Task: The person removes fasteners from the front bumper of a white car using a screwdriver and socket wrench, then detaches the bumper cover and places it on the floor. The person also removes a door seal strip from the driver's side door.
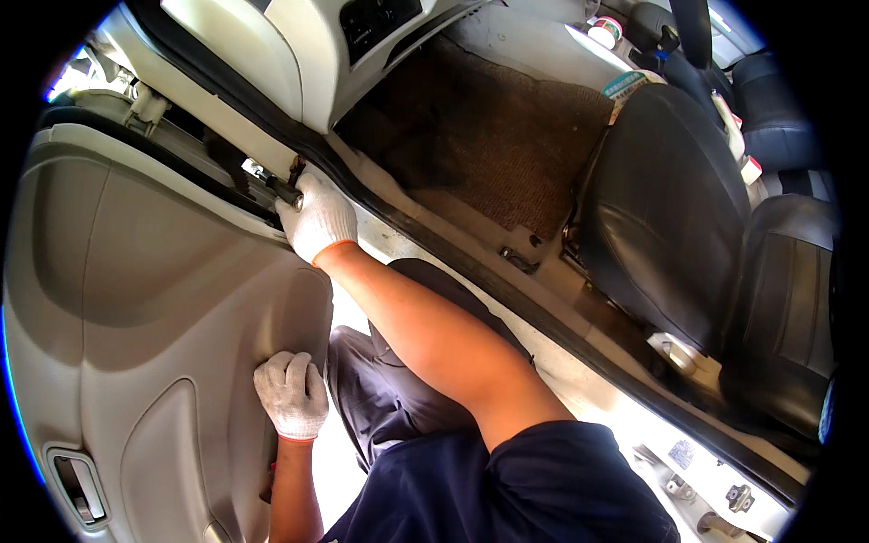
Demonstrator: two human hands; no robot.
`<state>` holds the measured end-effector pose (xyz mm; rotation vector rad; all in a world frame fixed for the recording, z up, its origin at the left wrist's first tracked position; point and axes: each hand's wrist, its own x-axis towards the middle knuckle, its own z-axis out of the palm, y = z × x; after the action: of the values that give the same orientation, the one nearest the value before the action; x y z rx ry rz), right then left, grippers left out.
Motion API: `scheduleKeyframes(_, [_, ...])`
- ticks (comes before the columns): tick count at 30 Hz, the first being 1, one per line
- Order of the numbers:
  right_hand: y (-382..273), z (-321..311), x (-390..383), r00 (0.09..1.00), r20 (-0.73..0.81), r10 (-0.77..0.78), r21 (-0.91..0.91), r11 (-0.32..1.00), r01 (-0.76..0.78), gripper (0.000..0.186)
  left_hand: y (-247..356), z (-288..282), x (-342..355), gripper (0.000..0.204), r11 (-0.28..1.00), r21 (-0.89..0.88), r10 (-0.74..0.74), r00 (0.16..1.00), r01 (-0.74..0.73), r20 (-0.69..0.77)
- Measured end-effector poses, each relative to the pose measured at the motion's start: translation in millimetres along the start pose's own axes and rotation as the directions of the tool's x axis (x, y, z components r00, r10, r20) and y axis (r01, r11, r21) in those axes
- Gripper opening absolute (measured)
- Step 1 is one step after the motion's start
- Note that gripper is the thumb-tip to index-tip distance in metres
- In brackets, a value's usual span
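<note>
I wear white knitted gloves with orange cuffs on both hands. My right hand (317, 215) is closed around a short dark cylindrical tool (285, 192) in the gap between the open car door and the body, on the hinge side. A shiny metal piece (254, 168) shows just beyond the tool. The tool's far end and what it touches are partly hidden. Lower down, my left hand (291, 395) has its fingers curled at the edge of the grey-beige car door (172, 299).
The door sill (471, 249) runs diagonally across the view. Beyond it lie a brown floor mat (516, 136) and a black front seat (670, 208). A door handle recess (80, 487) sits at the lower left. A striker (740, 497) is on the body at the lower right.
</note>
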<state>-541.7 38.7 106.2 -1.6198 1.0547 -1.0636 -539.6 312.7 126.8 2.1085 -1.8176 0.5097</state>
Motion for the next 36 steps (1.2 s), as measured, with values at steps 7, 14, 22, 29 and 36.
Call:
scheduleKeyframes(7, [-18,-11,6,0.965,0.130,0.229,0.033,0.971,-0.235,0.062,-1,-1,-1,0.026,1.000,0.006,0.002,1.000,-0.002,0.001])
scheduleKeyframes(14, [-9,-12,1,0.997,0.005,0.083,-0.008,0.996,-0.083,0.045,5,0,0,0.025,1.000,0.000,-0.001,1.000,0.001,-0.014])
scheduleKeyframes(22, [-7,-9,5,0.999,-0.030,-0.036,-0.033,0.999,0.035,0.038,9,0,5,0.023,1.000,0.026,0.016,0.999,-0.015,-0.031])
scheduleKeyframes(29, [-10,-10,15,0.903,0.255,0.347,0.119,0.915,-0.385,0.069,-1,-1,3,0.026,1.000,-0.004,0.008,1.000,-0.008,-0.018])
scheduleKeyframes(36, [-11,-19,16,0.976,0.215,-0.035,-0.238,0.967,0.087,0.053,-5,-1,-1,0.027,1.000,-0.003,-0.016,1.000,0.016,-0.013])
